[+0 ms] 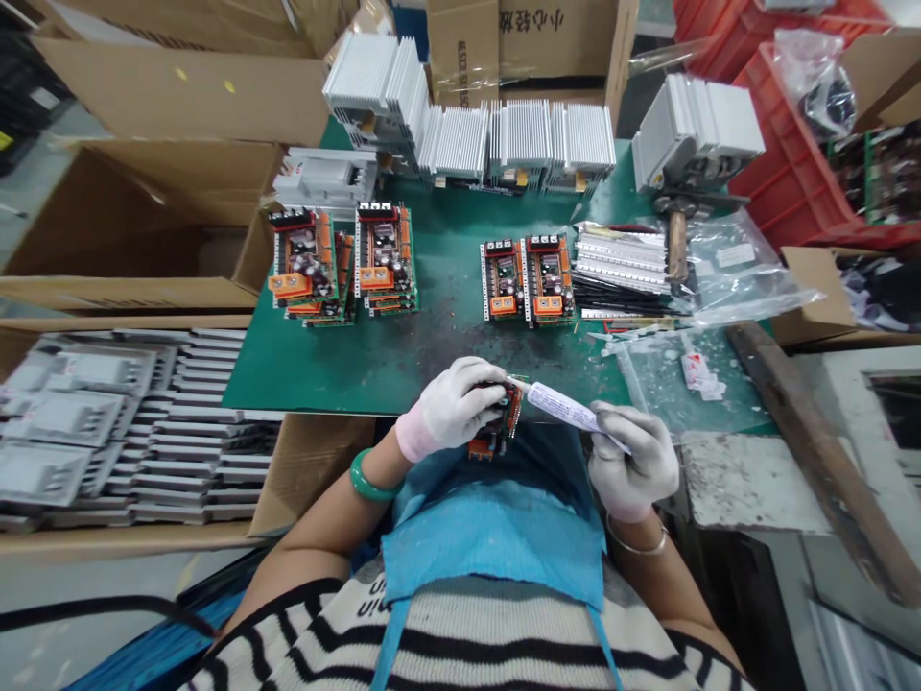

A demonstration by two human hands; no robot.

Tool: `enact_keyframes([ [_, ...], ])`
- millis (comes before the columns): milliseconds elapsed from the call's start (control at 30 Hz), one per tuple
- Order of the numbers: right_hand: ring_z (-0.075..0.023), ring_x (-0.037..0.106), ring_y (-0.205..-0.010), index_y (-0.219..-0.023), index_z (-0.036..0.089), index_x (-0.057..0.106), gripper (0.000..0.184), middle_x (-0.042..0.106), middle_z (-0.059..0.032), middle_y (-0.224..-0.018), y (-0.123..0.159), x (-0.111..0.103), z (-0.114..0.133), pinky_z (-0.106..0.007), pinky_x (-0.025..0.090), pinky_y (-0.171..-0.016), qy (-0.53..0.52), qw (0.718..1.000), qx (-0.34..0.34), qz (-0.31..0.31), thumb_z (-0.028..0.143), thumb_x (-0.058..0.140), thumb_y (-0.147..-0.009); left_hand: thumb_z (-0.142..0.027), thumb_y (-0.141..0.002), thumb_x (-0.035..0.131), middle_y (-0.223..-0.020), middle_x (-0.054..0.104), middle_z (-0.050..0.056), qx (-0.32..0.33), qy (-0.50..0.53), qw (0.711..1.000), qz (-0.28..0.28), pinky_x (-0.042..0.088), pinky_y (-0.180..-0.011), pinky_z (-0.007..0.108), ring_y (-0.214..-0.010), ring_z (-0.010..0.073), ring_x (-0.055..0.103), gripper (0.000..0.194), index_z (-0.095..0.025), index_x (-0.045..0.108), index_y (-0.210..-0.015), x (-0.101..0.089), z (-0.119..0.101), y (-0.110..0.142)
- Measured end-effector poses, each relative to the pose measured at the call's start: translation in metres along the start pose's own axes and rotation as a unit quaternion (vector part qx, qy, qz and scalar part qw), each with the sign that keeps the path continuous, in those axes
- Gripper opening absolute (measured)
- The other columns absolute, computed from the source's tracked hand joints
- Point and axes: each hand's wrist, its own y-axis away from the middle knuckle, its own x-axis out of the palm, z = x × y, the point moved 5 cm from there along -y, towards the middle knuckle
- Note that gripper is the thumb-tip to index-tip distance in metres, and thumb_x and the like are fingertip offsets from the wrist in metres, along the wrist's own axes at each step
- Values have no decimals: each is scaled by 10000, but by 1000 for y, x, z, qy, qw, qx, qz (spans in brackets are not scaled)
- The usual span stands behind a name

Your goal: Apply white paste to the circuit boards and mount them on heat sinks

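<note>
In a white glove, my left hand (464, 403) grips a circuit board (502, 422) at the near edge of the green table. Orange and dark parts show on the board; the fingers cover some of it. My gloved right hand (634, 456) is closed round the lower end of a white tube (565, 408) with small print. The tube's thin nozzle points left and meets or nearly meets the board's upper right corner; contact is hard to tell. Two more circuit boards (548, 278) stand side by side just beyond my hands. Further left are stacked circuit boards (387, 259).
Finned aluminium heatsinks (522, 144) line the table's back. Right of the boards lie metal strips (623, 259), a hammer (676, 245) and clear plastic bags (744, 264). A cardboard box (317, 470) of grey metal housings stands left, a red crate (777, 182) right.
</note>
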Motion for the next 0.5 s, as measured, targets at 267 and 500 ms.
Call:
enact_keyframes([
  [267,-192,713,-817,-979,240,649,90,685,-23,-903,5,5,-20,-327,571,-649,-102,968,195,-117,230,593,-909,-213,-916,586,-1017,654,88,-22,-3,1000,-16,567,-834,423,-976,220,613,152,-202,531,-1057,1,5,-3],
  [500,-127,656,-715,-1029,232,640,147,669,-37,-1054,23,23,-39,-298,555,-648,-218,908,348,-82,313,589,-917,-372,-981,493,-1101,663,109,-204,-49,978,-7,555,-841,370,-1031,226,629,228,-170,587,-1031,14,35,3],
])
